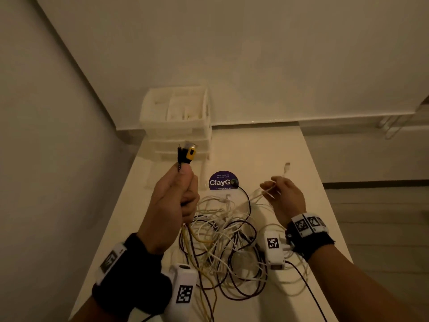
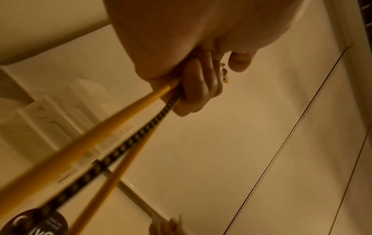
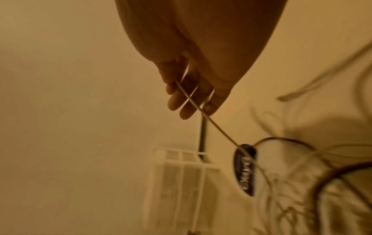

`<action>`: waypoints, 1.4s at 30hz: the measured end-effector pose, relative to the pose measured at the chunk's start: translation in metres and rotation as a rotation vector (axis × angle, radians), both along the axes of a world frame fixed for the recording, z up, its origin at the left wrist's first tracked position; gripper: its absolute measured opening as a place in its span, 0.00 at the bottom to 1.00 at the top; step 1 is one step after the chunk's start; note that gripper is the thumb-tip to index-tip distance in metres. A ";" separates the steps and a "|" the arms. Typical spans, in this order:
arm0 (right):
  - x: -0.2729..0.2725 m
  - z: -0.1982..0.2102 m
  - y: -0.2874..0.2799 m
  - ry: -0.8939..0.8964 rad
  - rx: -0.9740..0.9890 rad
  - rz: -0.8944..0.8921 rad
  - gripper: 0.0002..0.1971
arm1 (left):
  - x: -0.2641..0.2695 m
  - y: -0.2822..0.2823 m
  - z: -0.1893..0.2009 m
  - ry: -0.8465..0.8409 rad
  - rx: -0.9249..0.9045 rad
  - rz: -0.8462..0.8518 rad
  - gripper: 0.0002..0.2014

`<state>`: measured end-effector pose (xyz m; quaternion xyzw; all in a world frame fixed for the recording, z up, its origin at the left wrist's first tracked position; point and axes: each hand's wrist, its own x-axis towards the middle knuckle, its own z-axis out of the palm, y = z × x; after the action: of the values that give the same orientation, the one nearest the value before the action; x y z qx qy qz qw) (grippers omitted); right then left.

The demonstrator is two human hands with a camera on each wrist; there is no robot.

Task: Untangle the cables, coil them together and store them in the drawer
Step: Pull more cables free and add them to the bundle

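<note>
A tangle of white, yellow and dark cables [image 1: 227,238] lies on the white table [image 1: 290,154]. My left hand [image 1: 176,196] is raised above it and grips a yellow cable [image 2: 112,127] and a dark braided cable [image 2: 128,143] in its fist; their plug ends [image 1: 186,154] stick up past the thumb. My right hand [image 1: 282,196] is lifted at the right and pinches a thin white cable [image 3: 193,103] between thumb and fingers. That cable's white plug [image 1: 287,167] pokes out beyond the hand. A white plastic drawer unit [image 1: 178,126] stands at the table's back left.
A round purple sticker [image 1: 221,181] lies on the table behind the tangle, with a dark cable end on its right edge. Walls close in at the left and back. The table's right edge runs beside a tiled floor [image 1: 376,205].
</note>
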<state>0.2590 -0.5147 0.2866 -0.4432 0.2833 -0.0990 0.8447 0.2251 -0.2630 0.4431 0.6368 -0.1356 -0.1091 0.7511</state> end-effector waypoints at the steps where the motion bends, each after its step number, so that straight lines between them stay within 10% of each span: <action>1: -0.001 0.020 0.005 -0.082 -0.019 0.034 0.09 | 0.004 -0.002 0.000 -0.010 0.002 -0.001 0.16; 10: -0.045 0.140 0.100 -0.519 -0.709 0.423 0.10 | 0.017 -0.008 0.007 -0.146 0.045 0.016 0.18; 24: -0.068 0.147 0.175 -0.483 -1.566 0.096 0.08 | 0.014 0.022 -0.008 -0.266 0.143 0.129 0.17; 36: -0.103 0.076 0.170 -0.251 -1.127 0.443 0.16 | 0.054 0.081 0.032 -0.174 -0.207 0.393 0.20; 42: -0.107 0.053 0.146 -0.125 -1.072 0.468 0.15 | 0.057 0.099 0.029 -0.264 -0.042 0.353 0.18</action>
<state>0.1518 -0.3689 0.3399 -0.8525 0.0381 -0.0651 0.5172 0.2818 -0.1639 0.4721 0.6435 -0.1215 0.1110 0.7475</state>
